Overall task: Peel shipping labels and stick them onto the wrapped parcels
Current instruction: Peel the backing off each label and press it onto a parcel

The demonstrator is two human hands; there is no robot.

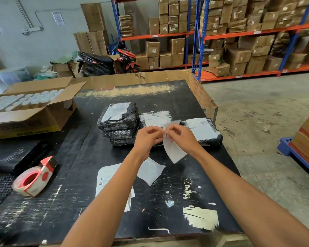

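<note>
Forearms fill the lower frame, both reaching to centre, where the left hand point(148, 135) and right hand point(179, 134) meet over a label point(173, 150). Each grip is narrow, pinched on the label's top edge, thumbs and forefingers close together. Judged: working the corner apart to split sticker from backing. The sheet hangs curled below the hands, clear of the surface point(168, 202), so it can flex while the edge is picked.

Just behind the hands, frame centre, lie the parcels, in black wrap:
- stack point(118, 125), left of centre, several high, white label on the top one.
- middle parcel point(156, 117), flat, label on, partly hidden by the hands.
- right parcel point(203, 131), label on its top face.

Whether any parcel lacks a label, cannot tell; lower ones in the stack are covered.

Below the left wrist, a loose white sheet point(151, 171) lies flat, likely spent backing dropped within reach. Under the left forearm, a pile of printed labels point(105, 177), kept close as the feed stock.

Lower left, a tape dispenser point(34, 177), red and white, set aside, untouched. Upper left, an open carton point(30, 107) of white lids or tubs. Old paper scraps stuck on the surface at lower right.

Risk, judged: thin sticker may curl onto itself once freed.
</note>
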